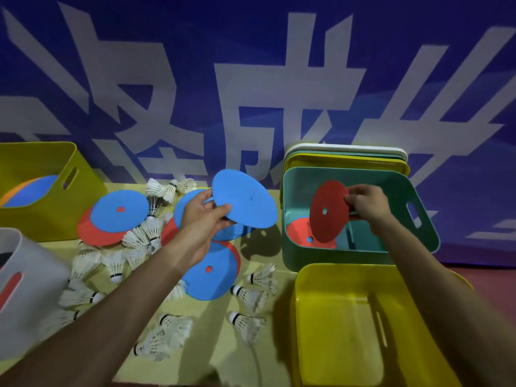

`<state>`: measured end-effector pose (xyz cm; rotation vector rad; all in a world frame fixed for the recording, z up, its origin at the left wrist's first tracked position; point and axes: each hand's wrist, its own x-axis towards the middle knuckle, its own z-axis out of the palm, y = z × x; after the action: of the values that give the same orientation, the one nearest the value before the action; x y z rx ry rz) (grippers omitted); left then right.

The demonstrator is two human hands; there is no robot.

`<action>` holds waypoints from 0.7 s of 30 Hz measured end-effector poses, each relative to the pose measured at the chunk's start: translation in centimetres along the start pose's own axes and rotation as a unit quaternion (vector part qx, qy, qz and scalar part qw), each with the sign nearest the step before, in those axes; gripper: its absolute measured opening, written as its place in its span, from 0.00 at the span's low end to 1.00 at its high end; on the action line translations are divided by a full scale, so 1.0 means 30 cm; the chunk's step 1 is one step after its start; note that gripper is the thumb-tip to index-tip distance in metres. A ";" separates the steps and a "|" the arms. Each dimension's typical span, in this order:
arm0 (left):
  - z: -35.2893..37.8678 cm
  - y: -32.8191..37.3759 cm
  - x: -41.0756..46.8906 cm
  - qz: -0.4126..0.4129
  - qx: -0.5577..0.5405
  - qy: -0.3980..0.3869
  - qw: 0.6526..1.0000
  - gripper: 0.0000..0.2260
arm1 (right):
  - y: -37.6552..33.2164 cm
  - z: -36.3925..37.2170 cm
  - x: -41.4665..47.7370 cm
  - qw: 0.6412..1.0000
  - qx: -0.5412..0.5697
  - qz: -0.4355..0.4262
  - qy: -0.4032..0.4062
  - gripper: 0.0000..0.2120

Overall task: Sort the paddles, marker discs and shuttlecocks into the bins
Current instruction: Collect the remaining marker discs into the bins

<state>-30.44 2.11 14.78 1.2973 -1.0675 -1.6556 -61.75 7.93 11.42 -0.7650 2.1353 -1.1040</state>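
Note:
My left hand (205, 216) pinches a blue marker disc (245, 198) by its edge, lifted above the table. My right hand (365, 203) pinches a red marker disc (329, 216), held tilted over the teal bin (360, 254). A red disc (300, 231) lies on the floor of that bin. More blue and red discs (120, 212) lie on the yellow-green tabletop, another blue disc (215, 275) sits below my left wrist. Several white shuttlecocks (248, 296) are scattered around them.
A yellow bin (335, 325) stands at the front right, under my right forearm. Another yellow bin (55, 174) at the far left holds discs. A grey bin (33, 275) sits at the near left. Spare bins (346, 157) are stacked behind the teal one. A blue banner forms the backdrop.

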 end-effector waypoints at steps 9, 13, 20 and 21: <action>0.029 0.023 0.020 0.013 0.012 -0.002 1.000 0.20 | 0.074 0.145 0.107 0.990 -0.117 0.019 -0.079 0.09; 0.049 0.012 0.019 0.009 0.019 -0.009 1.000 0.20 | 0.112 0.146 0.126 0.966 -0.219 0.055 -0.124 0.07; 0.117 0.011 0.020 0.011 0.028 -0.026 0.999 0.21 | 0.048 0.110 0.086 0.978 -0.159 -0.008 -0.135 0.08; 0.130 0.010 0.017 0.011 0.029 -0.030 0.999 0.20 | 0.025 0.110 0.065 0.985 -0.067 0.002 -0.160 0.08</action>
<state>-34.34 2.14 15.41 1.2746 -1.1697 -1.6680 -60.74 5.24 8.76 -0.9311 1.9490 -0.7796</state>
